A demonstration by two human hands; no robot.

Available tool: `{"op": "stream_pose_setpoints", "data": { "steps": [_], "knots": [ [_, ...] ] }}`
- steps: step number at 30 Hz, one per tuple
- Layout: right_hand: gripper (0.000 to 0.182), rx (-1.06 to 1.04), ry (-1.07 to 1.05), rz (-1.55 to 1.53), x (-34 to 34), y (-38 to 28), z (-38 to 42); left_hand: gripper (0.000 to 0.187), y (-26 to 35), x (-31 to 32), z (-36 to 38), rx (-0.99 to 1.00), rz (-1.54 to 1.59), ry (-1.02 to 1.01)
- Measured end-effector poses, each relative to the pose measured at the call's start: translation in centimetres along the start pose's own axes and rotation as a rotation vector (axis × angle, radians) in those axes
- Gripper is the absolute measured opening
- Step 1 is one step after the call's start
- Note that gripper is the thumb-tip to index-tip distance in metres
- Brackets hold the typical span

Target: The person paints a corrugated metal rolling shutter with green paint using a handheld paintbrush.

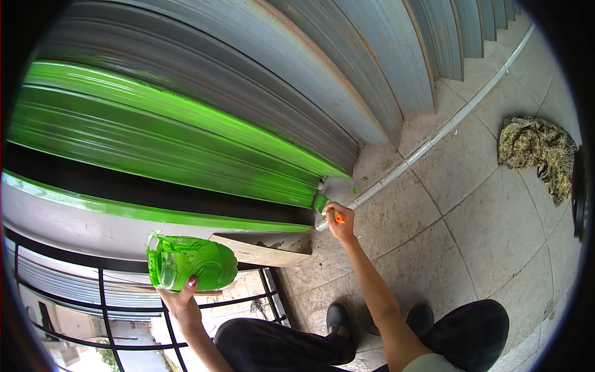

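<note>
My left hand (181, 304) is wrapped around a clear plastic jar (197, 263) coated with bright green paint, its open mouth toward the left of the view. In my right hand (340, 222) is a paintbrush (321, 203) with an orange handle, part of which shows between my fingers. The green-coated bristles are right at the bottom end of the corrugated metal shutter (186, 146). Wet-looking green covers the nearer ribs of that metal, with a dark strip (155, 186) running between green bands. Farther ribs are bare grey.
Rusty-edged grey ribs (365, 56) continue to the upper right. A pale metal strip (434, 139) crosses the tiled floor (471, 204). A crumpled patterned cloth (538, 152) lies on the right. Black window bars (102, 297) stand at lower left; a wooden board (263, 249) is near the jar.
</note>
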State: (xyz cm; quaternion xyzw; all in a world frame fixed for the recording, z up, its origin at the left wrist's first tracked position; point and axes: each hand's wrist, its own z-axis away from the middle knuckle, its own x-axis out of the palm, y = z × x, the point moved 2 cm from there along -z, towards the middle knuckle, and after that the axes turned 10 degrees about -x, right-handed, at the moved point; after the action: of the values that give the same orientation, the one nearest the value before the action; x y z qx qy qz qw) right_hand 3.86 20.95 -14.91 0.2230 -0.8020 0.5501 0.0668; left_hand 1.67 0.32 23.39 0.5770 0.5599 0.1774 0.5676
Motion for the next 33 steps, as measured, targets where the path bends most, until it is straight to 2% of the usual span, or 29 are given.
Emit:
{"op": "stream_pose_setpoints", "data": {
  "steps": [1,4,5,8,9,12,13,16,17,20,21,24,25,28,29,33],
  "knots": [
    [0.011,0.037,-0.055,0.013,0.3,-0.1,0.1,0.079,-0.1,0.0,0.0,-0.015,-0.003,0.01],
    [0.011,0.072,-0.001,-0.259,1.3,-1.2,-0.2,0.08,-0.1,-0.2,0.2,-0.041,-0.014,0.035],
    [0.011,0.11,0.104,-0.448,1.4,-1.8,-0.3,0.08,0.1,0.0,0.2,-0.035,-0.019,0.036],
    [0.011,0.078,0.193,-0.365,0.7,-1.4,-0.3,0.081,-0.1,-0.1,0.1,-0.033,-0.009,0.035],
    [0.011,0.094,0.154,-0.205,0.5,-0.8,-0.2,0.081,-0.2,-0.2,0.1,-0.033,-0.002,0.034],
    [0.013,0.018,0.04,-0.005,1.0,-0.3,-0.6,0.082,0.1,0.1,0.2,-0.004,-0.009,0.02],
    [0.014,0.048,-0.036,-0.041,1.2,-0.7,-0.9,0.082,0.2,0.1,0.2,-0.022,-0.019,-0.001],
    [0.013,0.135,0.081,-0.486,1.9,-2.6,-2.1,0.083,0.4,-0.1,0.0,-0.051,-0.042,-0.035],
    [0.012,0.12,0.101,-0.537,1.7,-2.6,-2.5,0.082,0.4,0.0,0.1,-0.042,-0.044,-0.029],
    [0.011,0.103,0.113,-0.245,0.9,-0.8,-3.3,0.082,0.0,-0.2,0.1,-0.022,-0.025,0.021],
    [0.01,0.119,0.054,-0.017,0.6,-0.4,-3.6,0.082,-0.1,-0.3,0.2,-0.017,-0.015,0.042],
    [0.009,0.079,-0.037,0.009,1.0,-0.2,-3.6,0.082,0.0,-0.1,0.0,0.007,-0.036,0.001],
    [0.01,0.046,-0.052,-0.02,1.3,-1.1,-3.8,0.081,-0.2,-0.4,-0.2,-0.012,-0.028,-0.013],
    [0.011,0.203,0.059,-0.498,1.7,-3.2,-4.3,0.078,-0.5,-0.4,-0.2,-0.006,0.005,0.009],
    [0.011,0.155,0.095,-0.513,1.2,-3.9,-4.6,0.078,-0.4,-0.2,-0.1,-0.001,0.009,0.019],
    [0.009,0.068,0.067,0.015,-0.2,-1.6,-4.4,0.079,0.1,0.3,0.1,0.019,0.001,0.013]
  ]
}}
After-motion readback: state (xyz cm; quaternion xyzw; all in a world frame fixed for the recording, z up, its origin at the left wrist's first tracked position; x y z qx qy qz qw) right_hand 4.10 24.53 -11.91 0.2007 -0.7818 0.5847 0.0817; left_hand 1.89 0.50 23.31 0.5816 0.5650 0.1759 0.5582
